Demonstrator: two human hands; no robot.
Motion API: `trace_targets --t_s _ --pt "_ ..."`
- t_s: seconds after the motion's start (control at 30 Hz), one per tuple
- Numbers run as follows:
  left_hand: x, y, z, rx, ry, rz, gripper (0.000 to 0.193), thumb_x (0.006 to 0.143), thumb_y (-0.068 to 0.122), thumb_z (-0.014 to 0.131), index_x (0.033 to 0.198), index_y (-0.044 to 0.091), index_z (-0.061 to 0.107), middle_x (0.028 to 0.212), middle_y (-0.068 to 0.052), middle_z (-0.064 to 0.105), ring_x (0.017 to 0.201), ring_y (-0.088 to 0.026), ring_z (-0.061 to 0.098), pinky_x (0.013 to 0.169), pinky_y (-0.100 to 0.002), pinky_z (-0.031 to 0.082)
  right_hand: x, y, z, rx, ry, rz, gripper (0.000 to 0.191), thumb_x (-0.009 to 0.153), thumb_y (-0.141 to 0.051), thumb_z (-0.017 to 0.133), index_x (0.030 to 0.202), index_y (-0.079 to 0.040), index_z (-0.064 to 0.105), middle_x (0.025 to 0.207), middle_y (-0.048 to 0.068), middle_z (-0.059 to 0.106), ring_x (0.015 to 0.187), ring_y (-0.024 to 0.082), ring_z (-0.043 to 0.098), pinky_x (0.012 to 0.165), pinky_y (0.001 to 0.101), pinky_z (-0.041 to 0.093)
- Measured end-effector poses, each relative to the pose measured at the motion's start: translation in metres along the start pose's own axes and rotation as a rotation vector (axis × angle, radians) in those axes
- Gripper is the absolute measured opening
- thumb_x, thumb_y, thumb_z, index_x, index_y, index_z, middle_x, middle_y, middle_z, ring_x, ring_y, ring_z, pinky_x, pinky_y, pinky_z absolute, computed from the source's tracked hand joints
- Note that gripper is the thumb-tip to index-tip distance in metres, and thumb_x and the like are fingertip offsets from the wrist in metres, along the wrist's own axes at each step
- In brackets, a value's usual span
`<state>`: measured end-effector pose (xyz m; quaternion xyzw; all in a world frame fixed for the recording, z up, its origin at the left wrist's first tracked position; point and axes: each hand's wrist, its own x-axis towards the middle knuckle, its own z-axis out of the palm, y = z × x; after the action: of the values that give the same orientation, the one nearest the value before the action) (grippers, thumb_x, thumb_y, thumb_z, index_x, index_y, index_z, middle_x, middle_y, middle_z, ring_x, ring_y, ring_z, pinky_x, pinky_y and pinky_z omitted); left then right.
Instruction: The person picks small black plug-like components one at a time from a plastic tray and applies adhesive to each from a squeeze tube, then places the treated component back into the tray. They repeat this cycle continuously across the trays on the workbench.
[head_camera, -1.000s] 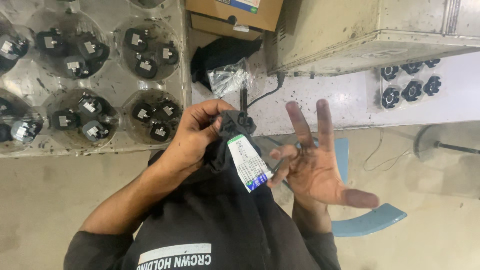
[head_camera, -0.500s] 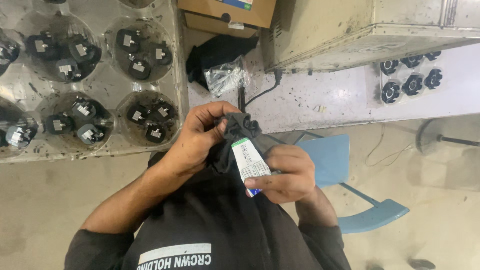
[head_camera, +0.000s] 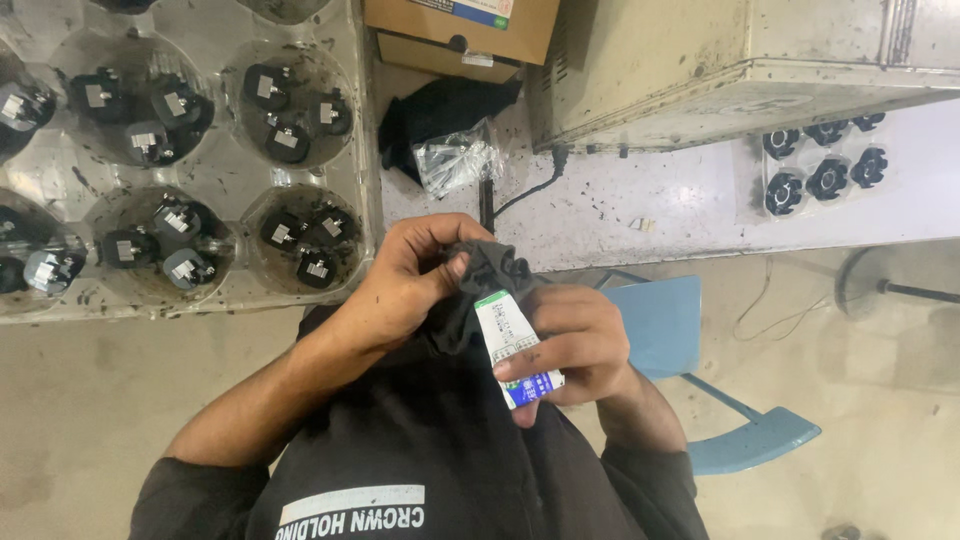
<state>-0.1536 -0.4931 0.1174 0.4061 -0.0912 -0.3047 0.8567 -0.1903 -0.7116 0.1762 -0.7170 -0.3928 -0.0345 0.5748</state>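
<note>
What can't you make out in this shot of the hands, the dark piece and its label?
Head view only:
- Dark piece: shape hidden by the left hand and the right hand.
- Label: print too small, lower end covered by a right fingertip.
- Tray: cut off at the left and top edges.
- Clear bag: contents blurred.

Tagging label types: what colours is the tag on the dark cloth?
White tag with green top band and blue bottom; head view.

dark fabric piece (head_camera: 480, 290): charcoal black, plain
paper tag (head_camera: 515, 345): white, green top band, blue bottom band
plastic stool (head_camera: 665, 330): light blue
moulded tray (head_camera: 225, 175): clear, grimy
cardboard box (head_camera: 455, 25): brown
</note>
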Motion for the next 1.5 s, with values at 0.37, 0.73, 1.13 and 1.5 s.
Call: trace_targets --t_s 0.37,0.73,1.13,1.5 --pt "-0.010 0.034 0.013 0.419 0.165 0.236 0.005 0.101 -0.002 0.066 0.106 -0.002 0.067 0.094 -0.002 0.069 0.089 -0.007 0.062 0.081 -0.022 0.053 -0.017 -0.018 0.022 0.344 0.354 0.611 0.073 0.071 -0.020 0.099 0.128 0.000 0.059 0.112 0.008 0.070 0.103 0.015 0.068 0.091 0.0273 0.056" --pt "-0.001 0.036 0.033 0.937 0.175 0.653 0.030 0.070 -0.014 0.065 0.094 0.003 0.069 0.094 -0.009 0.072 0.086 -0.027 0.069 0.074 -0.034 0.055 -0.066 0.018 0.047 0.915 0.691 0.762 0.038 0.087 0.004 0.081 0.121 0.003 0.062 0.107 0.018 0.074 0.097 0.026 0.073 0.091 0.0373 0.060" --pt "0.008 0.000 0.035 0.840 0.202 0.497 0.026 0.077 -0.013 0.069 0.098 0.003 0.070 0.096 -0.010 0.072 0.085 -0.024 0.073 0.073 -0.032 0.057 -0.075 0.030 0.070 -0.554 0.801 0.300 0.037 0.086 0.001 0.082 0.118 -0.002 0.063 0.116 0.014 0.068 0.107 0.024 0.069 0.091 0.0351 0.060" --pt "0.024 -0.048 0.018 0.692 0.315 0.214 0.011 0.091 -0.009 0.068 0.099 -0.002 0.070 0.087 -0.005 0.073 0.082 -0.010 0.068 0.074 -0.024 0.055 -0.080 0.037 0.049 -0.530 0.715 0.304 0.035 0.083 0.012 0.077 0.113 -0.003 0.066 0.116 0.014 0.071 0.111 0.020 0.072 0.089 0.0277 0.059"
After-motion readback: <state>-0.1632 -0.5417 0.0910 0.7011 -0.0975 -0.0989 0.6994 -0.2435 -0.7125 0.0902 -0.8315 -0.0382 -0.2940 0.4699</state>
